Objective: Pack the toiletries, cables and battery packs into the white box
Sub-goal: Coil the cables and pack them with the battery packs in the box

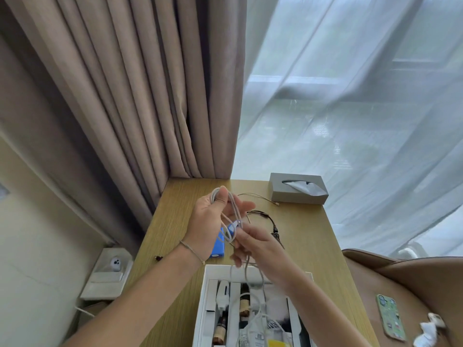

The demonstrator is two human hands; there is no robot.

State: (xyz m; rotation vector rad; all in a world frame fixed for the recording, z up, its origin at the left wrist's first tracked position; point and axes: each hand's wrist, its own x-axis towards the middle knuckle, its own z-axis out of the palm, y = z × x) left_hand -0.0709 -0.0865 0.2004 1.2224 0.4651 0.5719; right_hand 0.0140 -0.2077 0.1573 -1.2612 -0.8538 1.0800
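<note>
Coiling thin white cable (pixel 231 216): left hand (pixel 209 221) & right hand (pixel 253 246) fingers pinched on it. Open white box (pixel 204 291) near edge partly filled w/ toiletries; blue battery pack (pixel 218 246), black cable (pixel 265 217) left on wooden desk (pixel 308 236).

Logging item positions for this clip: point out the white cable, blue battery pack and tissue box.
white cable (pixel 234 209), head view, on the strands looped in the left hand.
blue battery pack (pixel 218 251), head view, lower end.
tissue box (pixel 295 195), head view, front wall.

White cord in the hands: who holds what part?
The left hand grips the coiled loops of the white cord; the right hand pinches its loose run below.
</note>
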